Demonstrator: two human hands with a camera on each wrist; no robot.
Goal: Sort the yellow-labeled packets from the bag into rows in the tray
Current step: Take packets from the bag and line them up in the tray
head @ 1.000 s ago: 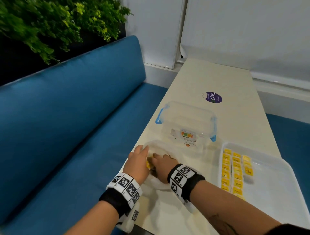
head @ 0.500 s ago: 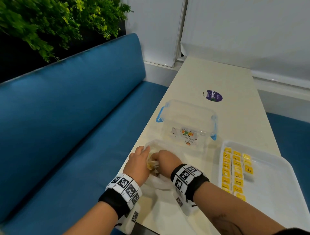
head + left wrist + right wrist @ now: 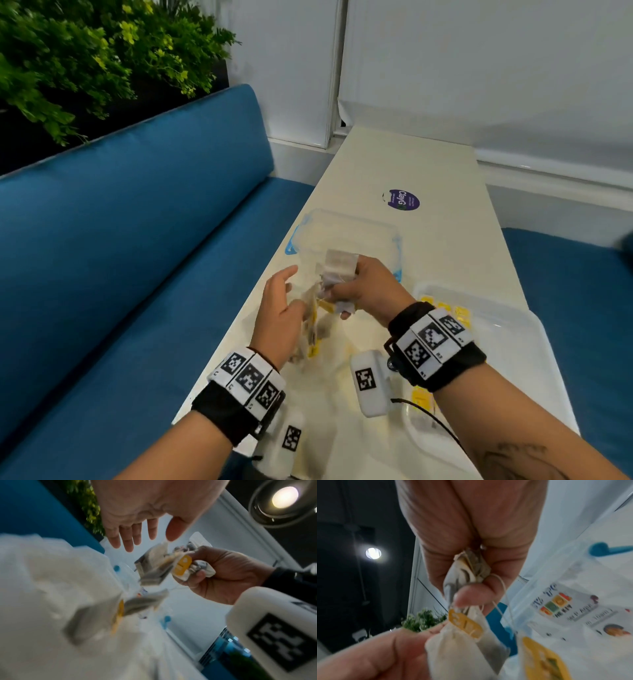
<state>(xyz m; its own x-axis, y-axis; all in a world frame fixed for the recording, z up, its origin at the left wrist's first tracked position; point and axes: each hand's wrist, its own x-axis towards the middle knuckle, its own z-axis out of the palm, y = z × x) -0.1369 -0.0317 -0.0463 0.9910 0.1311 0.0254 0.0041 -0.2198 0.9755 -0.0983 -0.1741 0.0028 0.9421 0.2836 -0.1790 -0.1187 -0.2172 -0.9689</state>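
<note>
My right hand (image 3: 363, 291) is raised above the table and grips a bunch of yellow-labeled packets (image 3: 315, 318) that dangle on strings, together with crumpled clear plastic (image 3: 339, 263). A yellow tag (image 3: 182, 566) shows at its fingers (image 3: 471, 599), and another tag (image 3: 465, 623) hangs below. My left hand (image 3: 281, 308) is beside the dangling packets with straight fingers (image 3: 137, 534), and its thumb (image 3: 368, 655) is close to one packet. The white plastic bag (image 3: 51, 588) lies under my left wrist. The white tray (image 3: 513, 329) at the right holds rows of yellow packets (image 3: 445, 306), partly hidden by my right wrist.
A clear lidded container (image 3: 342, 229) with blue clips stands just behind my hands. A purple sticker (image 3: 402, 199) lies farther back on the narrow white table (image 3: 428, 154). A blue bench (image 3: 137, 257) runs along the left, and the table's left edge is close to my left hand.
Both hands have risen off the table. My right hand has lifted a bunch of packets up from the bag, and my left hand has spread its fingers beside them.
</note>
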